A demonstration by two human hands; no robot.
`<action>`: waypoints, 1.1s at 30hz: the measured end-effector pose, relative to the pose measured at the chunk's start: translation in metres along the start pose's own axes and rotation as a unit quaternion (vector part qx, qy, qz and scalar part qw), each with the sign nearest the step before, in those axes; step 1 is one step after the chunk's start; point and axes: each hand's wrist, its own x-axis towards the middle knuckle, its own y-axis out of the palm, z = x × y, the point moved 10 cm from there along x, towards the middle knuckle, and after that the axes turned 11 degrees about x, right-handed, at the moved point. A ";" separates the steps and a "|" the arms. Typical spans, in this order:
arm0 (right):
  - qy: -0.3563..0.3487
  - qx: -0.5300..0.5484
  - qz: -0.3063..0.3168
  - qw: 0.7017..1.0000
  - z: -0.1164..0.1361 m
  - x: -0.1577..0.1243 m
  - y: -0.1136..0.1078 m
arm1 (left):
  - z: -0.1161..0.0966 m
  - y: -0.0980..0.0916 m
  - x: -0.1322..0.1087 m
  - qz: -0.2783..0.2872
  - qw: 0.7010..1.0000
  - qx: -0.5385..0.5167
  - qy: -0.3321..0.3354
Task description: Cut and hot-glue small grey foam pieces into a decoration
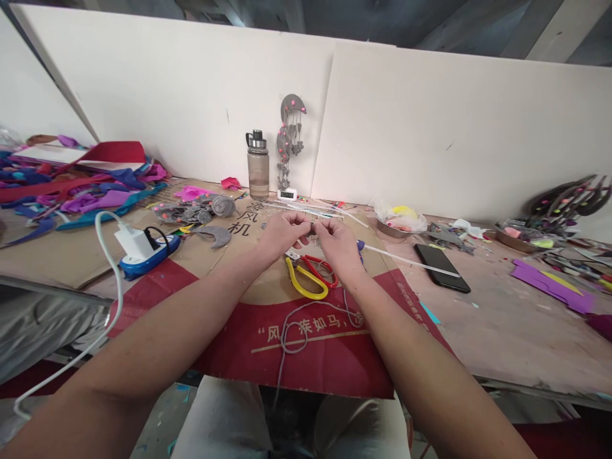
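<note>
My left hand [289, 232] and my right hand [338, 242] meet above the cardboard, both closed in a pinch. Between their fingertips is a small dark grey piece [313, 227], too hidden to name. Just below them lie scissors [306, 285] with one yellow and one red handle. Grey yarn [295, 352] trails in loops over the red part of the cardboard [335, 370] toward the front edge. Beside my right wrist, a blue-ended tool, partly covered, has a long clear stick [406, 260] coming out of it. To the left lies a grey felt crescent [220, 236].
A bottle [259, 171] and small digital clock [287, 195] stand by the white panel, where a grey moon decoration [293, 109] hangs. Left are a blue power strip [148, 258], a yarn ball [223, 205] and fabric scraps [102, 197]; right, a phone [442, 268] and bowl [399, 231].
</note>
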 end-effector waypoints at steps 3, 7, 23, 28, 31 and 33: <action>-0.002 -0.004 -0.003 1.000 0.005 -0.003 0.000 | 0.003 -0.002 0.001 -0.008 1.000 -0.007 -0.009; -0.006 -0.006 -0.006 1.000 0.009 -0.005 -0.002 | 0.004 -0.003 0.000 -0.014 1.000 -0.019 -0.020; -0.013 0.009 -0.034 0.999 0.004 -0.002 -0.009 | -0.006 0.005 -0.003 0.030 0.999 -0.039 0.002; -0.005 0.026 -0.046 0.999 0.000 -0.002 -0.012 | -0.012 0.008 -0.005 0.055 0.998 -0.019 0.014; 0.003 0.032 -0.036 0.999 -0.001 -0.001 -0.013 | -0.016 0.010 -0.006 0.084 0.996 -0.001 0.036; 0.012 0.028 -0.025 0.999 -0.002 -0.001 -0.013 | -0.021 0.010 -0.007 0.099 0.993 0.008 0.061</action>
